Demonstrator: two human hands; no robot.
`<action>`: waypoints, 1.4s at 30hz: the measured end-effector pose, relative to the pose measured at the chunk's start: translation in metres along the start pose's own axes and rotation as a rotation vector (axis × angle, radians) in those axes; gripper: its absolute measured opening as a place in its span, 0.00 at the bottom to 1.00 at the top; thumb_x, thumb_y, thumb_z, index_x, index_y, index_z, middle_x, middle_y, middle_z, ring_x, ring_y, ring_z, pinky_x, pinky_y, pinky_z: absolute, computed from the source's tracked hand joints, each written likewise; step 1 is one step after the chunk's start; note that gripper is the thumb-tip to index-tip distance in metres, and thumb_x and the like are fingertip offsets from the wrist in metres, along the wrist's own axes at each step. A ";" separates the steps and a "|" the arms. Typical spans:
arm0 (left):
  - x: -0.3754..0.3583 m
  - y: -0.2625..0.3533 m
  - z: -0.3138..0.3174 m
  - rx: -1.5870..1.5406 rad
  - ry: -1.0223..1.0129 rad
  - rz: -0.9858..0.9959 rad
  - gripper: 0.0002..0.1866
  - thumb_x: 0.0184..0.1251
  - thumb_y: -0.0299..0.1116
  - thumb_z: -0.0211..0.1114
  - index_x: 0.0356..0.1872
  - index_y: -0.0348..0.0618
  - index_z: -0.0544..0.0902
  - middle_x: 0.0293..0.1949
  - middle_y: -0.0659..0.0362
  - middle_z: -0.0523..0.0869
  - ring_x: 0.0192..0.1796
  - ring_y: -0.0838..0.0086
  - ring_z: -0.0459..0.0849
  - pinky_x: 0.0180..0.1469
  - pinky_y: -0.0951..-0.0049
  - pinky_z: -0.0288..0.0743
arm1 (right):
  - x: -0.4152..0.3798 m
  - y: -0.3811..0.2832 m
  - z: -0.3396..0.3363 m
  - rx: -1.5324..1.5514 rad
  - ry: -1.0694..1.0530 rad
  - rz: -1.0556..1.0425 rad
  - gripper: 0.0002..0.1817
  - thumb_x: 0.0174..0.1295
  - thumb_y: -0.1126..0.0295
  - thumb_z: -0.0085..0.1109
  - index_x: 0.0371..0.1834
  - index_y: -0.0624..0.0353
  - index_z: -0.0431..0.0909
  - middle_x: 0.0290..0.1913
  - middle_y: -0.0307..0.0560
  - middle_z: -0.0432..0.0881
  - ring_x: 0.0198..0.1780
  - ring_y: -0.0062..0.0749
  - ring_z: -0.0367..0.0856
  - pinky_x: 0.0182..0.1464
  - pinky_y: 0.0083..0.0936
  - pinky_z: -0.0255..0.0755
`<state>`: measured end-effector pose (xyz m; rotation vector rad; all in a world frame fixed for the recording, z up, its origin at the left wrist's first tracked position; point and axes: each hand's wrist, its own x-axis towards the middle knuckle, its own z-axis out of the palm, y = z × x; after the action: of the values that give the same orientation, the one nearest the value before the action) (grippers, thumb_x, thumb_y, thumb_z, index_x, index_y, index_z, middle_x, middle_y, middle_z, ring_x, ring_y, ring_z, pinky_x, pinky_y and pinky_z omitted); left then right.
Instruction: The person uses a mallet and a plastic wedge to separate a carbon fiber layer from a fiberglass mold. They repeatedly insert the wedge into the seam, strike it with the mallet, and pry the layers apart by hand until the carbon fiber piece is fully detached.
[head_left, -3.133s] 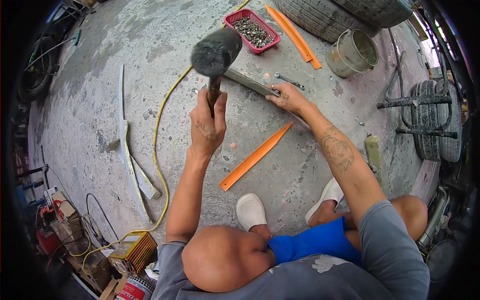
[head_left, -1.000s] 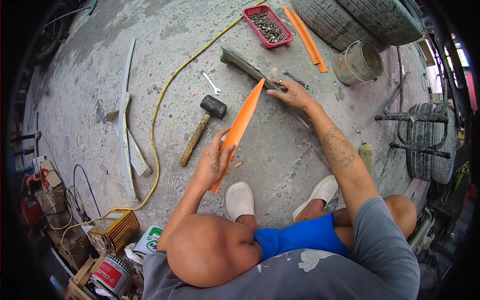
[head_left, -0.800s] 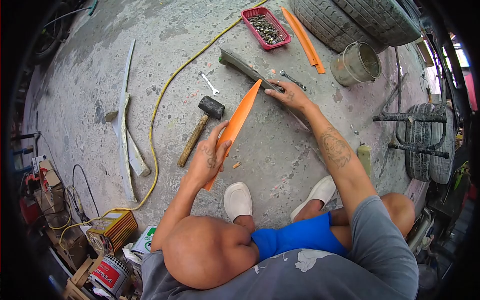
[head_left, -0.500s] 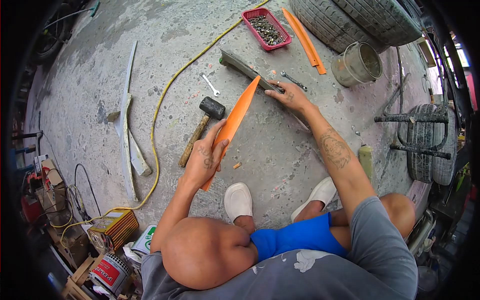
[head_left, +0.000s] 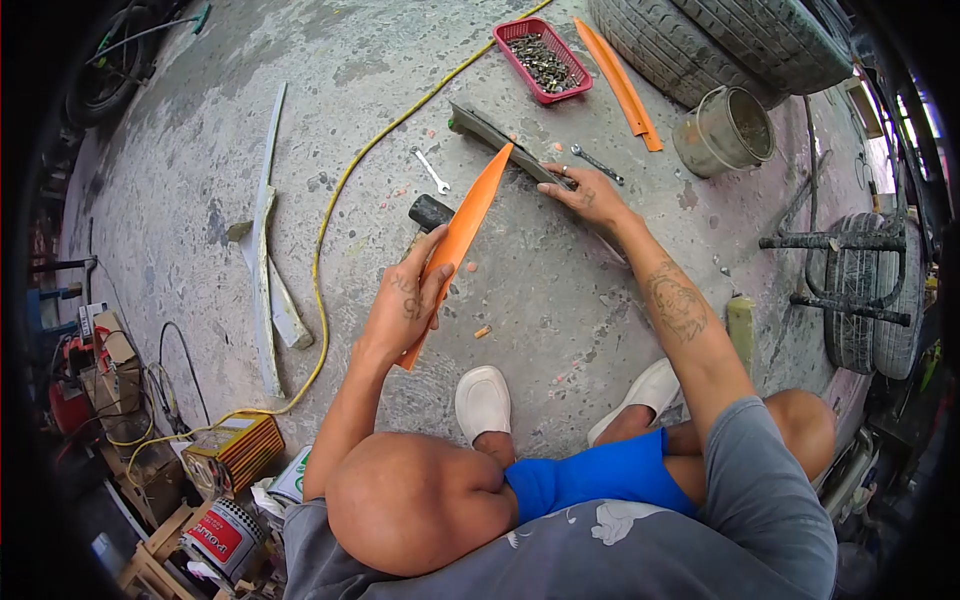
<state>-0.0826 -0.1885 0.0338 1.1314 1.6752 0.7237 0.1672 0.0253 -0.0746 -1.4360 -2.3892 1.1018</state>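
My left hand [head_left: 405, 305] grips a long orange wedge-shaped strip [head_left: 467, 222] near its lower end, with the pointed tip lifted toward the far side. That tip sits close to a long grey metal bar [head_left: 490, 131] lying on the concrete floor. My right hand [head_left: 585, 193] presses down on the near part of this bar. A black rubber mallet [head_left: 430, 212] lies on the floor just behind the orange strip, its handle hidden by my left hand.
A red tray of bolts [head_left: 543, 58], a second orange strip [head_left: 620, 82], a metal bucket [head_left: 727, 128] and tyres [head_left: 730, 40] lie beyond. Two spanners [head_left: 432, 172] [head_left: 597, 164], a yellow cable [head_left: 330, 220] and white trim pieces [head_left: 265, 250] lie left. Cans and boxes [head_left: 235, 455] crowd the near left.
The mallet that my left hand swung earlier now lies on the floor. My left hand has picked up the orange strip and raised it, bringing its tip toward the grey bar.
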 end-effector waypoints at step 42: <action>0.016 0.089 -0.075 0.489 -0.209 0.014 0.22 0.75 0.36 0.60 0.67 0.42 0.75 0.20 0.56 0.79 0.16 0.75 0.76 0.24 0.67 0.75 | 0.058 -0.024 -0.039 -0.397 -0.776 -0.060 0.55 0.50 0.38 0.73 0.74 0.54 0.55 0.62 0.67 0.75 0.61 0.54 0.78 0.60 0.42 0.76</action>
<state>-0.1230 -0.1355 0.1310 1.4992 1.7087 0.1893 0.1377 0.0859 -0.0446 -1.1391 -3.3146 1.4205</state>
